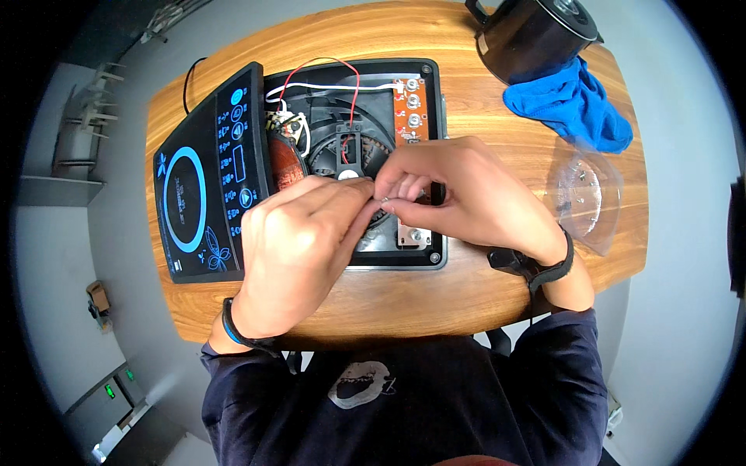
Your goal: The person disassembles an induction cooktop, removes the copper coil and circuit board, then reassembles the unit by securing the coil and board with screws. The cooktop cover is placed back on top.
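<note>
My left hand [291, 241] and my right hand [458, 190] meet fingertip to fingertip above an opened induction cooker. Both are closed in a pinch around something tiny, too small and covered to name. Beneath them lies the black cooker base [373, 68], with a round fan [322, 161] partly hidden by my fingers. An orange circuit board [413, 109] runs along the base's right side. The glossy black top panel [183, 198] leans to the left, and a copper coil [286, 165] shows at its edge. Red and white wires [357, 84] cross the base.
At the far right of the wooden table [466, 299] stands a black kettle [528, 39], beside a crumpled blue cloth [575, 101]. A clear plastic tray [602, 217] with a few small metal pieces sits to the right. A black cord [186, 81] hangs over the far left edge.
</note>
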Tool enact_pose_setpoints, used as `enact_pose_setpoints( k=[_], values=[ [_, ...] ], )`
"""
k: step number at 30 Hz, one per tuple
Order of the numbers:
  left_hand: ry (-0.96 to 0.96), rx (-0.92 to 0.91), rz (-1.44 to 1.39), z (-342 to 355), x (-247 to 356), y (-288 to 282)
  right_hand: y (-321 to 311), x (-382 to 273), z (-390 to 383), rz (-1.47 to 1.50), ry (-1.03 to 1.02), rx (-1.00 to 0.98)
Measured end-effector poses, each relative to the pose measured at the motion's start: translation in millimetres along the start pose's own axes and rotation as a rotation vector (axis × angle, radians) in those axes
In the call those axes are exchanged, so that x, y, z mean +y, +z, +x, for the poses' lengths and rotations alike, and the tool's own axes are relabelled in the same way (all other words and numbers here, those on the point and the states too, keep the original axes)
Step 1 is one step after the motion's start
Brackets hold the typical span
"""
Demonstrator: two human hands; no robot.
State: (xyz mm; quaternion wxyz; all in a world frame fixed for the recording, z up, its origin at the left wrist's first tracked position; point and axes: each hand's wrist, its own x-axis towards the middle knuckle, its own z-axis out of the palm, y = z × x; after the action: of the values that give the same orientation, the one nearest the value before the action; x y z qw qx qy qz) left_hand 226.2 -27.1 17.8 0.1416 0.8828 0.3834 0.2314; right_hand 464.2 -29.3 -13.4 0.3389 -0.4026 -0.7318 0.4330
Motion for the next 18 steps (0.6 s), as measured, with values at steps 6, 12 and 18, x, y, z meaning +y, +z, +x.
enact_pose_setpoints(
  k=[6, 12, 18],
  values=[
    [0.108, 0.014, 0.024, -3, -7, 8, -5, -9, -1, 0.05, 0.125, -0.034],
    [0.142, 0.002, 0.044, -3, -10, 7, -5, -4, -3, 0.031, 0.09, -0.036],
    [0.168, -0.013, 0.048, -7, -15, 12, -6, -3, -1, 0.006, 0.086, -0.071]
  ],
)
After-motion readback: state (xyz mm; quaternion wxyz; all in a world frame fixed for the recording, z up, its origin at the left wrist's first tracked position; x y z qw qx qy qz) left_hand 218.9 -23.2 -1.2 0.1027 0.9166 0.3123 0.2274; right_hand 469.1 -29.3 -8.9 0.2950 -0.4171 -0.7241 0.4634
